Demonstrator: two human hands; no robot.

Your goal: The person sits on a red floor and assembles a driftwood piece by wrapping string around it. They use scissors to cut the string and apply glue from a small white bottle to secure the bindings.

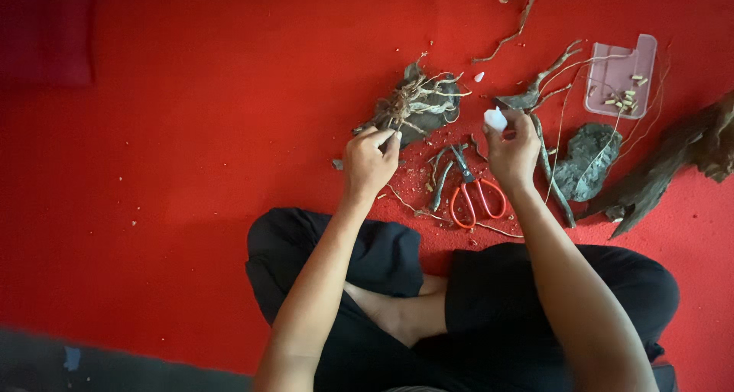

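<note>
Seen from the head camera, a clear pinkish plastic tray (621,75) with rounded corners lies flat on the red carpet (191,132) at the upper right; a handful of small pale cut pieces (625,98) sits in it, gathered toward its lower right part. No label can be made out on it.

The left hand (370,161) is curled, its fingertips pinching the lower edge of a dark stone wrapped in pale, twisted roots (417,103), which rests on the carpet just beyond the crossed legs. The right hand (512,151) pinches a small white lump (495,118) between thumb and fingers, close to a grey forked branch (544,86). Between the hands lie red-handled scissors (474,189), blades pointing away. A second dark stone (585,161) lies to the right, with a large piece of driftwood (673,163) beside it.
</note>
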